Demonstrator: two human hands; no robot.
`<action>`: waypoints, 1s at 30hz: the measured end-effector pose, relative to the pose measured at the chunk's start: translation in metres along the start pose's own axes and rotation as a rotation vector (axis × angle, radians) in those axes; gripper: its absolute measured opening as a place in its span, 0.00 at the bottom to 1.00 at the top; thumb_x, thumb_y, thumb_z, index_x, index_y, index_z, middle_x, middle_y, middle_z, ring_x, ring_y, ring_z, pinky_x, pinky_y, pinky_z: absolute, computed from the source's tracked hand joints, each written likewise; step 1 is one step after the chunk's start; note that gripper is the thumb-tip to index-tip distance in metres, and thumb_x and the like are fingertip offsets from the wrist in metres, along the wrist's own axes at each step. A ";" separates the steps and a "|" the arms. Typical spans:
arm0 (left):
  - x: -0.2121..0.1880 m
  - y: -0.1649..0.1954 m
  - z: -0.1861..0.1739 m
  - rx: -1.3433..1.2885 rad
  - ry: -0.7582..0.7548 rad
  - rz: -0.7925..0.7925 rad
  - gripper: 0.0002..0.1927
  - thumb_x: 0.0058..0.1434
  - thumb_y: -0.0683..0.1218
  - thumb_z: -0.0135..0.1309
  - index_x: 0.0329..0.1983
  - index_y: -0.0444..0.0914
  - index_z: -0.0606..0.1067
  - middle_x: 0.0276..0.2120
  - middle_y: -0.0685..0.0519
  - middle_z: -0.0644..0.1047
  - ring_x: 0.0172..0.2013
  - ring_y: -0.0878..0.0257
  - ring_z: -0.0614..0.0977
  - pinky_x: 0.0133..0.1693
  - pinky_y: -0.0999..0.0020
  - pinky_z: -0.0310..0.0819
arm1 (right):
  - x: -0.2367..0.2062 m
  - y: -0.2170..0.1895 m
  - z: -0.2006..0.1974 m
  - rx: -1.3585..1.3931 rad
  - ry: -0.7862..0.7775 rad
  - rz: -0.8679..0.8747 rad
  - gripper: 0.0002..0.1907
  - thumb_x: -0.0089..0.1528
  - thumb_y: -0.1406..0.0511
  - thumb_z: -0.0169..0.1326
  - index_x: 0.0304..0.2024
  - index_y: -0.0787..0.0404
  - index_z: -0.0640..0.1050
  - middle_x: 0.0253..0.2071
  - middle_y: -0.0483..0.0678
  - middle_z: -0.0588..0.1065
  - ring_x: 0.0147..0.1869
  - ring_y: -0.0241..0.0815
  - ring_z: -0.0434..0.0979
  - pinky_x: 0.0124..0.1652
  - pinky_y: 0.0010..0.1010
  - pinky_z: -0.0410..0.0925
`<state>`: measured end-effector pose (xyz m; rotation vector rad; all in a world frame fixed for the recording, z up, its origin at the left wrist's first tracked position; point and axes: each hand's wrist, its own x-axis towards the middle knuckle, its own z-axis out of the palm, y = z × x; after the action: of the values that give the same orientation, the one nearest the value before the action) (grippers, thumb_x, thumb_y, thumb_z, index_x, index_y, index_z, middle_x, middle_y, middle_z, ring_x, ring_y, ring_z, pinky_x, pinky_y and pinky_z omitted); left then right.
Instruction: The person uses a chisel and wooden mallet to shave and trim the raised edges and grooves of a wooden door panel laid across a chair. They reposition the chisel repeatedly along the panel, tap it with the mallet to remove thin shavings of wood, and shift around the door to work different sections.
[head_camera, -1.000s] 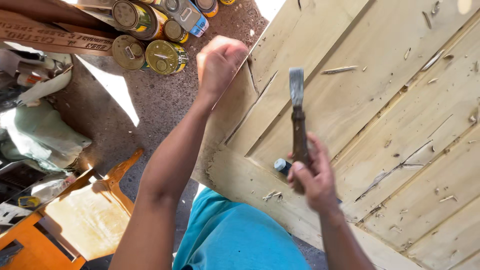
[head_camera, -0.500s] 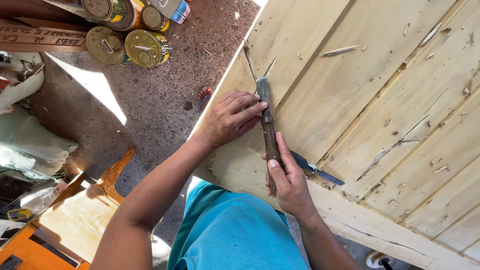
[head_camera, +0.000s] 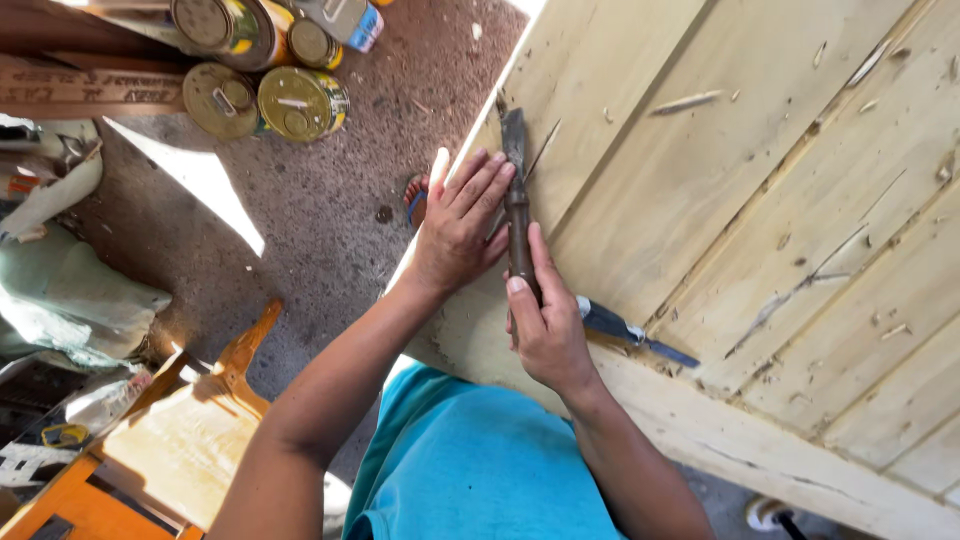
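Observation:
A pale wooden panel of planks (head_camera: 760, 200) fills the right side of the head view. A chisel (head_camera: 516, 160) with a dark handle lies along a groove near the panel's left edge, blade pointing away from me. My right hand (head_camera: 545, 325) is wrapped around the handle's lower end. My left hand (head_camera: 465, 225) rests flat on the wood beside the blade, fingers touching the chisel's shaft. A second tool with a dark blue handle (head_camera: 630, 332) lies on the panel just right of my right hand.
Several round metal cans (head_camera: 265, 95) lie on the dirt floor at the top left. A wooden stool or frame (head_camera: 170, 440) stands at the lower left, with pale sacks (head_camera: 60, 290) beside it. Wood chips are scattered over the panel.
My left hand, raised as a fist a second ago, has come down onto the wood beside the chisel. The chisel has shifted left to the panel's edge groove.

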<state>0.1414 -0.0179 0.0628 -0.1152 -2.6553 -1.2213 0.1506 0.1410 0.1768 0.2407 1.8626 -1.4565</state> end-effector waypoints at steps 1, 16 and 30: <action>0.000 0.000 0.001 -0.015 0.014 -0.031 0.36 0.57 0.45 0.64 0.69 0.34 0.69 0.67 0.45 0.70 0.70 0.49 0.68 0.70 0.48 0.59 | 0.004 -0.002 0.001 -0.042 0.000 -0.020 0.36 0.70 0.65 0.44 0.79 0.58 0.52 0.33 0.45 0.70 0.26 0.29 0.68 0.25 0.22 0.67; 0.001 0.001 0.014 0.016 0.099 -0.207 0.35 0.64 0.42 0.63 0.73 0.35 0.66 0.69 0.46 0.69 0.62 0.46 0.73 0.66 0.56 0.68 | 0.050 -0.008 0.003 -0.104 0.000 -0.155 0.34 0.70 0.66 0.47 0.78 0.61 0.55 0.30 0.41 0.71 0.26 0.29 0.68 0.27 0.24 0.67; 0.006 0.009 -0.004 -0.086 0.121 -0.004 0.32 0.54 0.41 0.65 0.65 0.40 0.72 0.62 0.52 0.74 0.57 0.53 0.77 0.61 0.54 0.69 | 0.001 -0.018 0.009 0.013 0.028 0.069 0.36 0.68 0.64 0.43 0.77 0.55 0.50 0.40 0.44 0.72 0.27 0.30 0.70 0.22 0.25 0.70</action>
<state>0.1372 -0.0148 0.0735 -0.0487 -2.5024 -1.3012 0.1438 0.1269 0.1888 0.3294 1.8498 -1.4252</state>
